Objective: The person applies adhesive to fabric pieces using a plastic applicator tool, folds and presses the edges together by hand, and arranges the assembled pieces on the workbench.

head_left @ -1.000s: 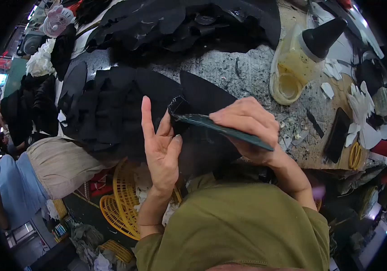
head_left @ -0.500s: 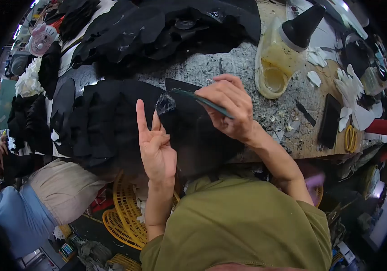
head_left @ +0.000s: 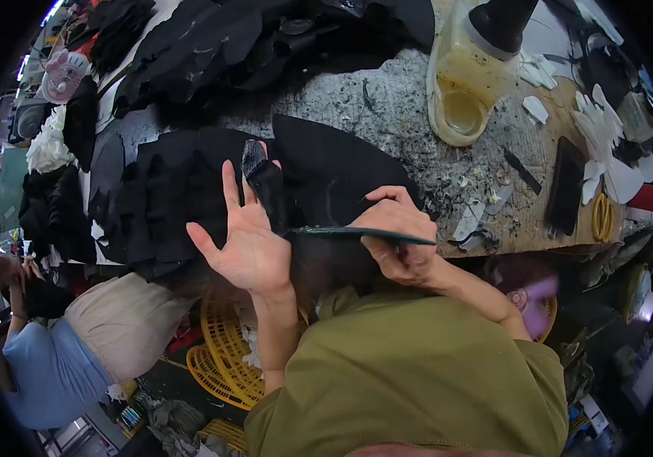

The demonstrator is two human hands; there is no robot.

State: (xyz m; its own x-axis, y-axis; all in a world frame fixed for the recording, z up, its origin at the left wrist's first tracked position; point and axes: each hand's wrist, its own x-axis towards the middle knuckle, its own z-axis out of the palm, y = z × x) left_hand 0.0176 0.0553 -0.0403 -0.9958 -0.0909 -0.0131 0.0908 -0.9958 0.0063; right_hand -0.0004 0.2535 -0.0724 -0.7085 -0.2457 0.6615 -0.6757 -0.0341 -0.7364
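My left hand [head_left: 252,255] is palm up with the thumb out. A small black fabric piece [head_left: 268,190] with a glossy wet-looking end lies across its fingers, held there with fingertips showing at its top. My right hand [head_left: 401,236] grips a thin, flat, dark green strip-like spatula [head_left: 326,231], its tip pointing left toward the black piece. Beneath and beyond both hands, black cut fabric pieces [head_left: 342,156] lie on the table, with an overlapping row [head_left: 170,183] to the left. A glue bottle [head_left: 475,72] with a black nozzle lies tilted beyond my right hand.
A pile of black pieces [head_left: 212,53] covers the back of the glue-spotted table [head_left: 342,99]. At right are a phone [head_left: 566,186], yellow-handled scissors [head_left: 603,218] and white gloves [head_left: 599,133]. Yellow baskets [head_left: 224,373] stand below. Another person [head_left: 60,350] sits at left.
My right hand and the spatula have come down toward me, the spatula now nearly level. My left hand has opened wider, with the black piece now along its right side.
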